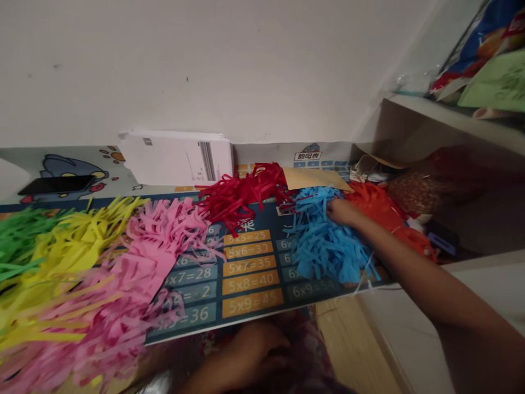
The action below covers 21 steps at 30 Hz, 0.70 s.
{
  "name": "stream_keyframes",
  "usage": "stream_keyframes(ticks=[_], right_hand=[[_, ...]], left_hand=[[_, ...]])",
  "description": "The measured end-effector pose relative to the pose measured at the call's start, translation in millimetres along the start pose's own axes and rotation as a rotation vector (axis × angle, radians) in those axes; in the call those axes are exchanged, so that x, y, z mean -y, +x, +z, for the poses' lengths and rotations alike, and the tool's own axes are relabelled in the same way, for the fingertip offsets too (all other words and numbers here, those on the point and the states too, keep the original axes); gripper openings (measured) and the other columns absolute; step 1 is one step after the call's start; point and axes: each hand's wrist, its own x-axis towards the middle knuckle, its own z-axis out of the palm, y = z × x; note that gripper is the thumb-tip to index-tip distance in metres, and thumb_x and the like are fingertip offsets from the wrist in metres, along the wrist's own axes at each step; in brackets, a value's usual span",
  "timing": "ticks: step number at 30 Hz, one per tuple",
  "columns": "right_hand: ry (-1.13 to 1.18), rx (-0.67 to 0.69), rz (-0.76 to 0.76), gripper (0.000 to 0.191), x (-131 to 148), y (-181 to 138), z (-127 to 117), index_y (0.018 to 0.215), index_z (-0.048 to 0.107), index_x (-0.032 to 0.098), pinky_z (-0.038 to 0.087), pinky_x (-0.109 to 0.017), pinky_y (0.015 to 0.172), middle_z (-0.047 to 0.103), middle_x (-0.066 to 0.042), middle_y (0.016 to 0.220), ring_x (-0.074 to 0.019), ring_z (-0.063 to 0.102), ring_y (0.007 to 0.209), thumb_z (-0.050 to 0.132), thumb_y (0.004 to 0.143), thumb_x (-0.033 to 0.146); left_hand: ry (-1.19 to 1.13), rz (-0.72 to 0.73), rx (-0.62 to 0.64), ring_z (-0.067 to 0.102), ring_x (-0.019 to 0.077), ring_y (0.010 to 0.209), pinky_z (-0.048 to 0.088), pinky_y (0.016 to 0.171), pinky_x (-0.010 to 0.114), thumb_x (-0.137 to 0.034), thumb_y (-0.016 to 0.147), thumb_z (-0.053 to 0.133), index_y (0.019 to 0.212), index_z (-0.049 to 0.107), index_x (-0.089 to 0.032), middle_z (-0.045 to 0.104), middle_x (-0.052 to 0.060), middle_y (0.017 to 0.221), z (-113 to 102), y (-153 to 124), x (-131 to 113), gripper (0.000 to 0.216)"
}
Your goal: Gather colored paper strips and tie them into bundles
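Note:
My right hand (pixel 341 211) reaches across to the blue fringed paper (pixel 328 246), its fingers closed and partly sunk among the strips at the top of the bunch. Below the table's front edge is my left hand (pixel 256 347), dim and smeared by motion; its fingers do not show clearly. Red fringed paper (pixel 254 191) lies left of the blue bunch, orange-red fringed paper (pixel 377 210) to its right. Pink (pixel 151 257), yellow (pixel 77 246) and green fringed paper (pixel 24 235) spread over the left side, the pink hanging past the front edge.
A times-table mat (pixel 252 282) covers the table. Against the wall stand a white pack with a barcode (pixel 176 158) and a dark phone (pixel 57 185). A tan sheet of paper (pixel 314 178) lies behind the blue bunch. Shelves (pixel 459 117) with bags close off the right.

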Motion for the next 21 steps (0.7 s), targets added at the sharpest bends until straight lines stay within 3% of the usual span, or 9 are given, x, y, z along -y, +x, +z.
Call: stream_keyframes(ticks=[6,13,21], right_hand=[[0.004,-0.012,-0.074,0.024,-9,-2,-13,0.093,0.074,0.018,0.041,-0.024,0.07,0.075,-0.009,0.097,-0.0185,0.066,0.085,0.051,0.09,0.023],[0.069,-0.016,-0.034,0.017,4,-3,10,0.087,0.073,0.019,0.039,-0.025,0.065,0.074,-0.009,0.09,-0.0192,0.065,0.08,0.057,0.082,0.022],[0.36,-0.029,-0.03,0.011,-9,3,-6,0.071,0.067,0.016,0.041,-0.021,0.058,0.067,-0.001,0.064,-0.0126,0.057,0.059,0.058,0.077,0.015]], left_hand=[[-0.031,-0.054,-0.016,0.068,0.0213,0.101,0.046,0.087,0.026,-0.028,0.089,0.065,0.111,0.073,-0.027,0.075,0.003,0.111,-6,-7,-2,0.023],[0.011,0.01,-0.026,0.068,0.0214,0.099,0.048,0.087,0.027,-0.033,0.091,0.063,0.112,0.072,-0.027,0.075,0.004,0.109,-1,-2,0,0.024],[0.015,-0.036,-0.064,0.069,0.0239,0.104,0.048,0.09,0.029,-0.028,0.089,0.066,0.115,0.072,-0.026,0.075,0.004,0.113,1,-9,4,0.027]])
